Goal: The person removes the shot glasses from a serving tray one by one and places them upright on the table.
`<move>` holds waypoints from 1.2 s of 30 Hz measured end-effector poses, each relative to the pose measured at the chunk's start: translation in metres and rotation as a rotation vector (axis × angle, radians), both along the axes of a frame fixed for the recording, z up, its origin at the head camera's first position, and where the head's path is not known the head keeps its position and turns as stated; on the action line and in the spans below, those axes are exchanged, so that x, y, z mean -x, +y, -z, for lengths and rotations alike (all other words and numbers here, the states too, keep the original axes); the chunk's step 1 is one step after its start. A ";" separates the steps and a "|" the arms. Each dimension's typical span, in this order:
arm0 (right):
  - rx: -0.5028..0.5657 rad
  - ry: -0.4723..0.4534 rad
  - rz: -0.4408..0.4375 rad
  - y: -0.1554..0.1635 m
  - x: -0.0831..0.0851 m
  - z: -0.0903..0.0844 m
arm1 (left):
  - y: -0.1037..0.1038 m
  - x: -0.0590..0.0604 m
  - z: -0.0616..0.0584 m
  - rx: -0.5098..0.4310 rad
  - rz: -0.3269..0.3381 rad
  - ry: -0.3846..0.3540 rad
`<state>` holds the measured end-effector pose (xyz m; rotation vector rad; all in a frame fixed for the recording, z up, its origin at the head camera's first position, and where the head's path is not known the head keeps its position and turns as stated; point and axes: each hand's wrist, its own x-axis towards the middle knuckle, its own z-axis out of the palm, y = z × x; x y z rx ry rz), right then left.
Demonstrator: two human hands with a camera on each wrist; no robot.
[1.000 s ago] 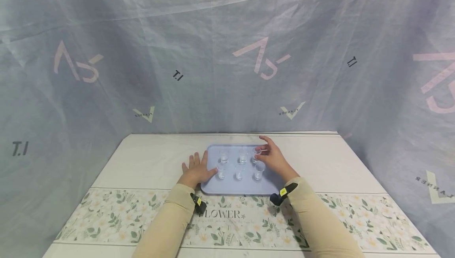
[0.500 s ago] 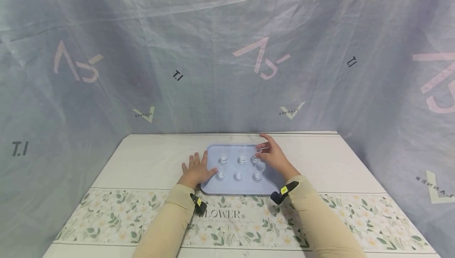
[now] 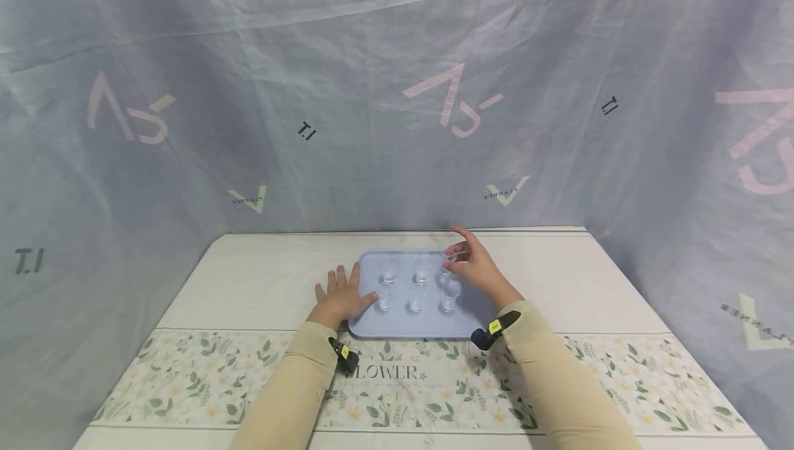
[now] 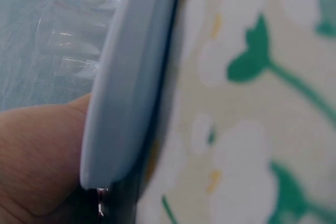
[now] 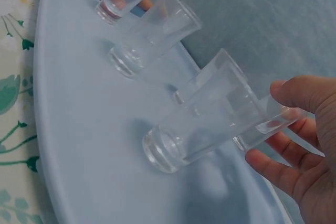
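A light blue tray point(image 3: 397, 329) carries two rows of clear shot glasses. My right hand point(image 3: 479, 267) pinches the back-right shot glass point(image 5: 268, 127) between thumb and fingers, its index finger raised. In front of it stands the front-right shot glass point(image 3: 449, 300), large in the right wrist view. My left hand point(image 3: 340, 298) lies with fingers spread at the tray's left edge, the thumb over the rim close to the front-left shot glass point(image 3: 384, 300). Upright in the back row are the middle shot glass point(image 3: 422, 273) and the left shot glass point(image 3: 389, 273).
The tray rests on a white tablecloth point(image 3: 267, 264) with a floral band point(image 3: 217, 374) along the front. A front-middle shot glass point(image 3: 415, 300) stands between its two neighbours. Behind and at both sides hangs a grey printed sheet point(image 3: 372, 160).
My right hand has moved slightly away toward the back with the back-right shot glass in its fingers. The left hand holds its place on the tray edge. The head view has shifted a little.
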<state>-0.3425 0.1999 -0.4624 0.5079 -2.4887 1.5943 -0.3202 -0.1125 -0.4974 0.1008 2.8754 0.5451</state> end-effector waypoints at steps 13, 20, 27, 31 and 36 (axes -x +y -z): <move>0.054 0.009 -0.031 0.004 -0.014 -0.033 | 0.002 -0.006 -0.007 0.015 0.007 0.021; -0.001 0.022 -0.006 0.014 0.000 -0.016 | 0.002 -0.004 -0.006 0.015 0.001 0.014; -0.035 0.020 0.032 0.024 0.007 -0.005 | 0.002 -0.004 -0.005 0.011 -0.005 -0.004; -0.024 0.020 0.034 0.028 0.008 -0.003 | 0.000 -0.004 -0.003 0.006 -0.010 0.004; -0.016 0.037 0.030 0.035 0.007 -0.002 | 0.000 -0.005 -0.005 -0.008 -0.010 0.009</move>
